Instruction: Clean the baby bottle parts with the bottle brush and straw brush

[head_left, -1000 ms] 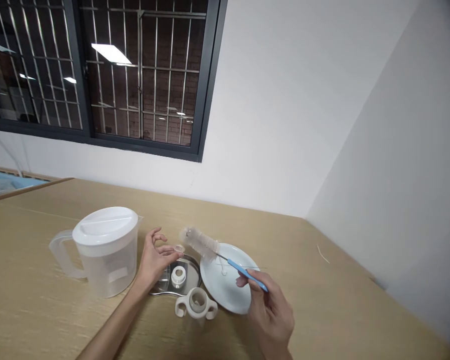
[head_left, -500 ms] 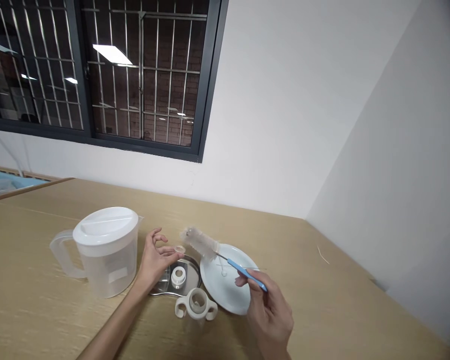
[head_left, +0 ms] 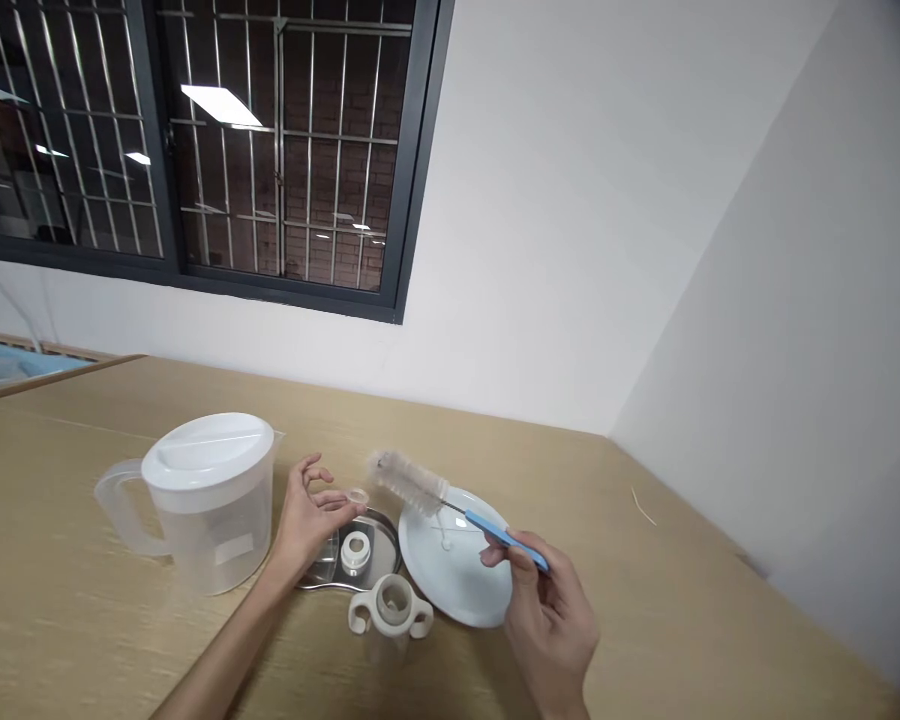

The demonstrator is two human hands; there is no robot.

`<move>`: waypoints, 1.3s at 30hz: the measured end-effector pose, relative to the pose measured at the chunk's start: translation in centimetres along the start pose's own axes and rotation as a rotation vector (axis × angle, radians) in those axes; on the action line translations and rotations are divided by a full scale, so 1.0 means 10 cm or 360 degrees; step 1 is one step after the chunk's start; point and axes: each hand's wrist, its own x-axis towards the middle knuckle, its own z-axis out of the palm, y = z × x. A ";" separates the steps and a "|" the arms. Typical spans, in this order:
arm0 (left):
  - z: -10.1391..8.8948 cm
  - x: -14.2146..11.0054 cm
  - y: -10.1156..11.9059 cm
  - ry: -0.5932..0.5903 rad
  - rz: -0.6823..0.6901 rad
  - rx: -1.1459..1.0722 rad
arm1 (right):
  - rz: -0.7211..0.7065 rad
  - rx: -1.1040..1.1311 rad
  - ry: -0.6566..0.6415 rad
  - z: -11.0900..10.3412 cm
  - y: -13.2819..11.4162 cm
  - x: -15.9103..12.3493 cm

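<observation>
My right hand (head_left: pixel 551 620) grips the blue handle of a bottle brush (head_left: pixel 412 482), whose white bristles point up and left over the plate's far edge. Between the thumb and fingertips of my left hand (head_left: pixel 311 515) is a bottle nipple (head_left: pixel 358 496), small, clear and round-rimmed. Below that hand a metal tray (head_left: pixel 384 560) holds a white bottle collar (head_left: pixel 355 552) and a clear piece partly behind my wrist. Just in front of the tray an uncapped baby bottle (head_left: pixel 391 610) with two side handles stands upright. Beside them lies a pale blue plate (head_left: pixel 457 580) with a thin small brush (head_left: pixel 445 535) on it.
A lidded plastic pitcher (head_left: pixel 210 510) stands left of my left hand. A thin pale strip (head_left: pixel 643 506) lies on the wooden table (head_left: pixel 690 620) at right. Walls and a barred window (head_left: pixel 292 150) bound the table's back.
The bottle brush and my right hand have shifted slightly right, away from the nipple. My left hand stays nearly in place, and the view has moved a little.
</observation>
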 end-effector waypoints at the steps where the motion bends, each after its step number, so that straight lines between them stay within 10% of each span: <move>1: 0.00 0.00 0.00 -0.0001 0.0005 -0.0012 | 0.0024 0.0021 -0.0019 0.02 -0.02 -0.01; 39: -0.07 0.01 0.03 -0.0340 0.0206 0.0645 | 0.0189 -0.0133 0.0161 0.02 0.06 0.07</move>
